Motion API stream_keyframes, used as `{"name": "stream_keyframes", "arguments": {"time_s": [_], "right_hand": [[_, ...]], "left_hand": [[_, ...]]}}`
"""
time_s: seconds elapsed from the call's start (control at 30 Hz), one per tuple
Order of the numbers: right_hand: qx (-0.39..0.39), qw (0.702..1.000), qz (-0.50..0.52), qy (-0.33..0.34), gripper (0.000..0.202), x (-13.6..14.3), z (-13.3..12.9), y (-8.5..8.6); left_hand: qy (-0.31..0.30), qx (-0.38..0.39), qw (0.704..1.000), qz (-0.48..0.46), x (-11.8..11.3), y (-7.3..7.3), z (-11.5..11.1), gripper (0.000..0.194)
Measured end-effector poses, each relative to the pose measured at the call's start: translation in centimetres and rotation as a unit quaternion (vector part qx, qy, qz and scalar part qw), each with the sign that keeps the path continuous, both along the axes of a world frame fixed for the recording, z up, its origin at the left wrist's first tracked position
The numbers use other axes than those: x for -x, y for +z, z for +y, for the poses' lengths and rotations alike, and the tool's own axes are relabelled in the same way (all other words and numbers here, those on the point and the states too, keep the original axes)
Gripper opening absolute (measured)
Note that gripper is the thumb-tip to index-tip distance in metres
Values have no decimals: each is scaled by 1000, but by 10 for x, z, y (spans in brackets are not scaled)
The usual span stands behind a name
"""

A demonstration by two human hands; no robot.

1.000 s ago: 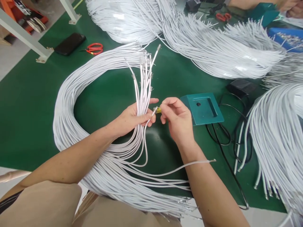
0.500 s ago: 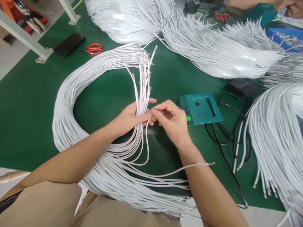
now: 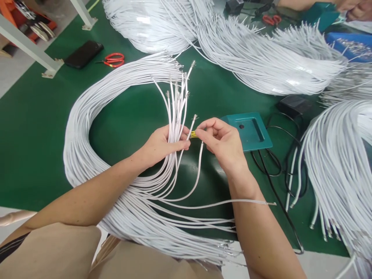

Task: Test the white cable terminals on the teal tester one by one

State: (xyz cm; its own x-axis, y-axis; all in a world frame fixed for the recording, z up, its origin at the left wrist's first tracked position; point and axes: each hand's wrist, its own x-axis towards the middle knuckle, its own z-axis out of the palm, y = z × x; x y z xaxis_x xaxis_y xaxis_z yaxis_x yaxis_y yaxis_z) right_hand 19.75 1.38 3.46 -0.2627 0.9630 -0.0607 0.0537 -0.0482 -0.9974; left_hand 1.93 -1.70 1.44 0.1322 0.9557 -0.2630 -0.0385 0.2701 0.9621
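My left hand (image 3: 158,146) is closed around a bunch of white cables (image 3: 174,116), whose stripped or tipped ends fan upward above the thumb. Just right of it, my right hand (image 3: 225,145) pinches one white cable (image 3: 200,162) close to its end; the fingers cover that end. A small yellow piece (image 3: 193,134) shows between the two hands, touching the right fingertips, its kind unclear. Beside the left thumb another cable end (image 3: 194,118) stands apart from the bunch. The bunch runs down into a large curved coil of white cables (image 3: 78,135) around my forearms.
A teal device with a shallow tray (image 3: 250,130) and black cords lies right. More white cable bundles (image 3: 270,66) cover the back and right (image 3: 334,155). Red-handled snips (image 3: 114,60) and a black phone-like object (image 3: 84,54) sit back left. A co-worker's hand (image 3: 359,9) shows far right.
My right hand has moved a little right, drawing one cable away from the bunch. The yellow piece has come into sight, and my left hand still grips the cables.
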Motion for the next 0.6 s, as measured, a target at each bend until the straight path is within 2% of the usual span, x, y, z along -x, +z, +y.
{"name": "stream_keyframes", "arguments": {"time_s": [0.07, 0.13, 0.23, 0.33, 0.47, 0.6], "right_hand": [[-30, 998, -59, -26, 13, 5, 0, 0], [-46, 996, -69, -36, 13, 9, -2, 0], [-34, 997, -34, -60, 17, 11, -3, -2], [-9, 997, 9, -73, 18, 12, -4, -7], [9, 996, 62, -67, 21, 13, -5, -14], [26, 996, 68, -48, 21, 15, -6, -14]], "left_hand": [[2, -9, 1000, 23, -2, 2, -1, 31], [0, -19, 998, 63, -3, 4, -2, 28], [-15, -36, 991, 131, -4, 7, -2, 25], [-26, -41, 986, 158, -4, 8, -2, 25], [-31, -22, 990, 139, -3, 8, -1, 27], [-30, -12, 998, 56, -3, 4, 0, 26]]}}
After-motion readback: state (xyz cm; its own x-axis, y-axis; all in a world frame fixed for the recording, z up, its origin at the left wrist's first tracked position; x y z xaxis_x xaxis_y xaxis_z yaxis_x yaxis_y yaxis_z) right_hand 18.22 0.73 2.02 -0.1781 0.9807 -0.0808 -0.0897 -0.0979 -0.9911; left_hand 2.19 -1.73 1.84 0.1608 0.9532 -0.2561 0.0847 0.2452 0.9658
